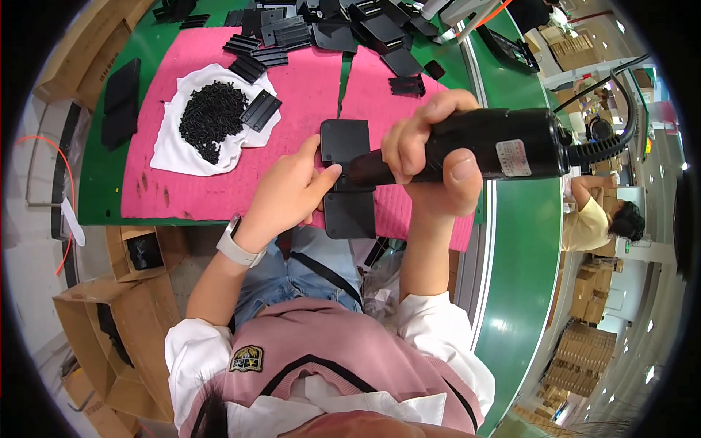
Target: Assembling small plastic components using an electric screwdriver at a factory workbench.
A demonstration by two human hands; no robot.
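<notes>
My right hand point(412, 150) is wrapped round a corded black electric screwdriver point(485, 142). Its nose points left and meets the middle of a black plastic assembly point(349, 217) made of two flat plates with a narrower piece between them. The assembly lies on the pink foam mat point(292, 95), near its front edge. My left hand point(285, 193) presses on its left side, thumb and index finger closed against it beside the tool's tip. The driver hides the tip and part of the middle piece. Left of my hands, a heap of small black screws point(212, 117) rests on a white cloth point(169, 150).
A ribbed black piece point(261, 111) lies on the cloth's edge. More black plates and ribbed pieces point(332, 35) crowd the far side of the green table point(515, 285). Two black pads point(121, 102) lie at left. Cardboard boxes point(120, 343) stand below left. Another person point(595, 219) sits far right.
</notes>
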